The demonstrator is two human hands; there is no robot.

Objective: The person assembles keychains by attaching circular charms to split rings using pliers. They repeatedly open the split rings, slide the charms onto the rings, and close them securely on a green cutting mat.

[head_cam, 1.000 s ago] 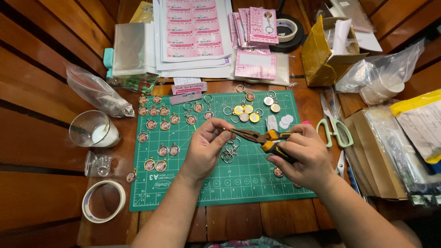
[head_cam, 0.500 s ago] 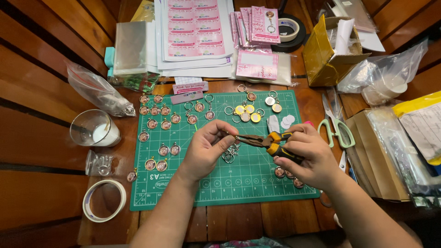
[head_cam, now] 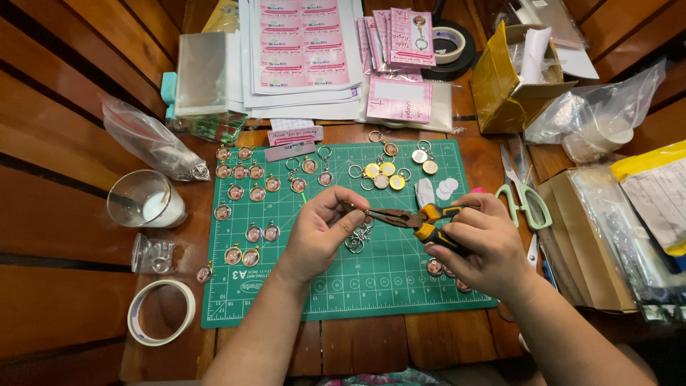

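Green cutting mat [head_cam: 400, 286] under both hands. Left hand [head_cam: 321, 232] fingers pinched narrow on small key ring [head_cam: 359, 212]. Right hand [head_cam: 482, 246] wrapped around yellow-handled pliers [head_cam: 411, 218], nose at ring. Best: steady ring low over mat, gentle squeeze, avoid slipping.

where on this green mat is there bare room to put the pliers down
The mat's front strip, below both hands, is bare from its left edge to its right corner. A smaller free patch lies mid-left, between the charm rows and the left hand. The back edge is crowded with charms, rings and discs.
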